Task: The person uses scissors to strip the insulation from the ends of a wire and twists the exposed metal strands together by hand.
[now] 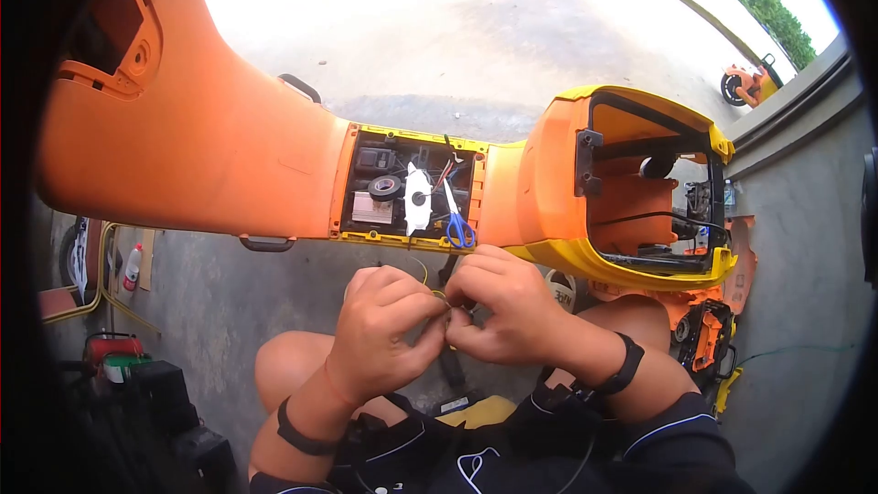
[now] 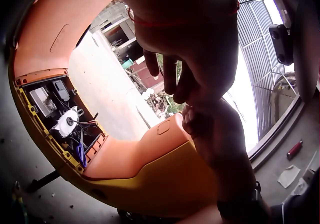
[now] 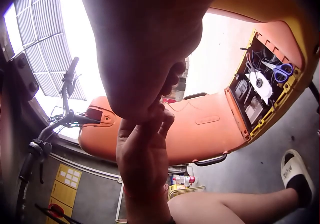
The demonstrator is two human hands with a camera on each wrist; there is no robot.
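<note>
Over the person's lap, the left hand point(image 1: 386, 325) and right hand point(image 1: 508, 306) meet at the fingertips. Between them both pinch a thin yellow wire point(image 1: 440, 294), part of which shows above the left fingers; the pinched part is mostly hidden. Just beyond the hands is an orange and yellow scooter body point(image 1: 256, 146) with an open compartment. Blue-handled scissors point(image 1: 460, 230) lie at its right side, beside a white flat piece point(image 1: 417, 210). A roll of black tape point(image 1: 385, 187) rests left of that piece. In the wrist views the fingers are dark and overlap each other.
To the right rises the scooter's hollow end section point(image 1: 640, 187), with loose orange parts point(image 1: 709, 338) on the floor below. Dark boxy items point(image 1: 165, 402) stand at lower left, near a bottle point(image 1: 133, 267). A side handle point(image 1: 265, 244) juts from the body.
</note>
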